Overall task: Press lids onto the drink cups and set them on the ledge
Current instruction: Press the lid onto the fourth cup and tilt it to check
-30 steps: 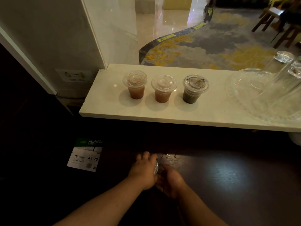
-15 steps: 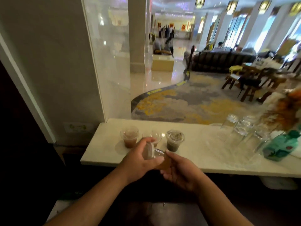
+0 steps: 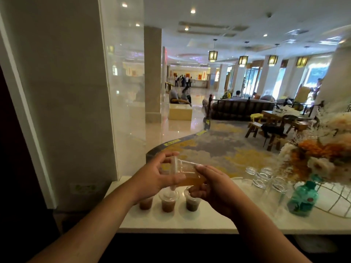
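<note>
I hold a clear plastic cup (image 3: pixel 190 174) of amber drink on its side in the air above the white ledge (image 3: pixel 199 223). My right hand (image 3: pixel 212 188) grips the cup's body and base. My left hand (image 3: pixel 157 177) is closed around its clear domed lid (image 3: pixel 173 168) at the cup's mouth, which faces left. Below them, three lidded cups stand in a row on the ledge: two with brown drink (image 3: pixel 145 203) (image 3: pixel 168 203) and one with darker drink (image 3: pixel 191 203).
Several upturned clear glasses (image 3: pixel 266 179) stand on the ledge to the right, beside a teal bottle (image 3: pixel 302 198), a wire basket (image 3: pixel 334 200) and a bunch of dried flowers (image 3: pixel 319 154). A wall and glass panel (image 3: pixel 121 111) close off the left. A lobby lies beyond.
Both hands rose with the cup from the dark counter below up to above the ledge. My view tilted up from the counter to the lobby.
</note>
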{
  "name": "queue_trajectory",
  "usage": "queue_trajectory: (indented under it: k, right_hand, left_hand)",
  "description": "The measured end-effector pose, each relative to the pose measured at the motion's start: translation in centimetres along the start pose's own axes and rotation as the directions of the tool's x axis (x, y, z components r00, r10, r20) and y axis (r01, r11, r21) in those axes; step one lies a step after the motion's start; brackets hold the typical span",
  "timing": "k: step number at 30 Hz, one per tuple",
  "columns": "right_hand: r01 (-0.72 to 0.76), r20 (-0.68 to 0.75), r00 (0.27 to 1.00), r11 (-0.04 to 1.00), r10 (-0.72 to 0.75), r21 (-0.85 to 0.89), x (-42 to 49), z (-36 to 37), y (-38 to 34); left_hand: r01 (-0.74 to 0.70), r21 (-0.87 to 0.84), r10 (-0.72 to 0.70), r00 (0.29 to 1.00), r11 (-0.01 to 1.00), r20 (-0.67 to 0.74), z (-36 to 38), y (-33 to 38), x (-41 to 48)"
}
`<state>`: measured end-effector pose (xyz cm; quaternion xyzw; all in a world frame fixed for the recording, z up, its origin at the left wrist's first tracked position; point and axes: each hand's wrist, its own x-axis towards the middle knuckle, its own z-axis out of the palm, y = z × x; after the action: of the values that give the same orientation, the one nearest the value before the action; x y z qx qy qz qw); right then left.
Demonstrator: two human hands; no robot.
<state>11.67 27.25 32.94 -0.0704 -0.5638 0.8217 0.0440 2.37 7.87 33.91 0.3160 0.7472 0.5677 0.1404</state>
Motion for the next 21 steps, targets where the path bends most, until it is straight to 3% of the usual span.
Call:
queue_trajectory:
  k: [3, 7, 12, 17, 21]
  right_hand:
    - [0.050, 0.054, 0.997, 0.998, -0.052, 0.042, -0.4, -0.3, -0.4]
    - [0.080, 0.100, 0.991, 0.995, -0.085, 0.057, -1.0, -0.7, -0.3]
    - [0.007, 0.028, 1.000, 1.000, -0.007, 0.007, -1.1, -0.6, -0.5]
    - [0.079, 0.062, 0.995, 0.997, -0.079, 0.009, -1.4, -0.8, -0.5]
    - [0.045, 0.023, 0.999, 0.998, -0.044, -0.038, -1.4, -0.4, -0.3]
  left_hand:
    - [0.025, 0.001, -0.025, 0.999, 1.000, 0.034, -0.1, 0.0, -0.3]
    - [0.187, -0.170, -0.177, 0.981, 0.967, 0.077, -0.2, 0.8, -0.7]
    - [0.081, -0.148, -0.063, 0.991, 0.986, 0.119, -0.4, 0.1, -1.0]
    - [0.222, -0.234, -0.199, 0.973, 0.946, 0.119, 0.4, 0.5, -1.1]
    - [0.157, -0.228, -0.140, 0.986, 0.961, 0.088, 0.6, 0.2, -1.2]
